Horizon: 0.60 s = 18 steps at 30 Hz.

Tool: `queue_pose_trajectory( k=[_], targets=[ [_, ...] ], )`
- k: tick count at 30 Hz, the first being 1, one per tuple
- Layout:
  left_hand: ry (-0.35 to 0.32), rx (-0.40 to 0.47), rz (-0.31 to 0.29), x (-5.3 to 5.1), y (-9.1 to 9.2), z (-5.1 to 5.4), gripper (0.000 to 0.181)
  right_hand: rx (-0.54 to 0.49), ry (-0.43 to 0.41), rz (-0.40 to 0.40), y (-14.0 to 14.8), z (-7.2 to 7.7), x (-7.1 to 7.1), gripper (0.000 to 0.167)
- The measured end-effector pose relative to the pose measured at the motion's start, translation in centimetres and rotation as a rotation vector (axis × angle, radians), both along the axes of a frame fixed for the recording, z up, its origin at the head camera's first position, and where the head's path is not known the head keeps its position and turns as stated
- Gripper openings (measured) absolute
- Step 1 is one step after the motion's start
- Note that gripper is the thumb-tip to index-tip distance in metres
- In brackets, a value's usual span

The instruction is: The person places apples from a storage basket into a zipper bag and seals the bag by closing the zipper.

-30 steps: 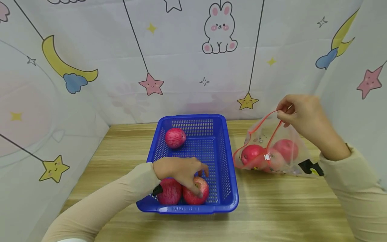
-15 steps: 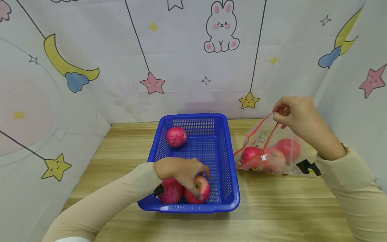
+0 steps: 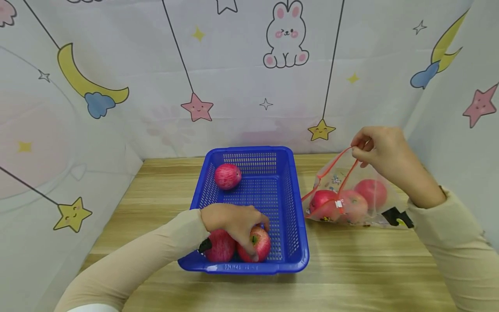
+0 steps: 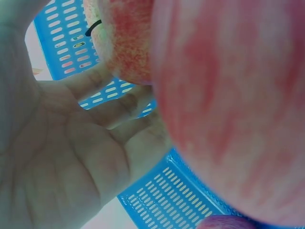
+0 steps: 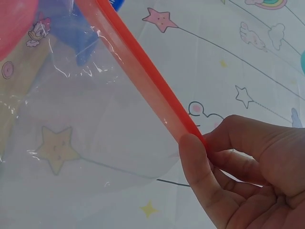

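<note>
In the blue basket (image 3: 300,242), my left hand (image 3: 234,221) curls its fingers and thumb round a red apple (image 3: 260,243) near the front rim. Beside it, partly under the wrist, lies a second apple (image 3: 220,246); a third (image 3: 228,176) rests at the back left. The left wrist view shows the fingers (image 4: 126,107) against the held apple (image 4: 126,43), its stem showing. My right hand (image 3: 383,149) pinches the red-edged rim of a clear bag (image 3: 351,171), seen close in the right wrist view as a red strip (image 5: 152,81). Several apples (image 3: 370,193) lie inside the bag.
Basket and bag stand side by side on a wooden table (image 3: 351,268). A white cloth (image 3: 234,65) printed with stars, moons and a rabbit hangs behind and at both sides, its lower edge meeting the back of the table.
My left fingers have closed further round the apple in the basket. The right hand, still pinching the bag's rim, has moved slightly left and down, and the bag's opening has sagged a little.
</note>
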<state>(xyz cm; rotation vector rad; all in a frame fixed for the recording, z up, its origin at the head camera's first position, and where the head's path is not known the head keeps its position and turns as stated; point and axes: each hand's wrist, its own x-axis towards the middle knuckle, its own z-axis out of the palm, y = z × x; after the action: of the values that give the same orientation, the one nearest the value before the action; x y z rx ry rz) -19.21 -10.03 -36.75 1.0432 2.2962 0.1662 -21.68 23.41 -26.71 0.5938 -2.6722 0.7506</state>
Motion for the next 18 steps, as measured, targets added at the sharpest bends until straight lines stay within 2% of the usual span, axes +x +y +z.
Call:
queue_pose_trajectory(
  k=[7,18],
  targets=[
    [0.004,-0.001,-0.011,-0.03,0.10,-0.21,0.064,0.002,-0.012,-0.001,0.00,-0.03,0.04,0.004],
    [0.060,0.008,-0.043,0.44,0.35,-0.55,0.064,-0.005,-0.036,-0.009,-0.02,-0.09,0.14,0.005]
  ],
)
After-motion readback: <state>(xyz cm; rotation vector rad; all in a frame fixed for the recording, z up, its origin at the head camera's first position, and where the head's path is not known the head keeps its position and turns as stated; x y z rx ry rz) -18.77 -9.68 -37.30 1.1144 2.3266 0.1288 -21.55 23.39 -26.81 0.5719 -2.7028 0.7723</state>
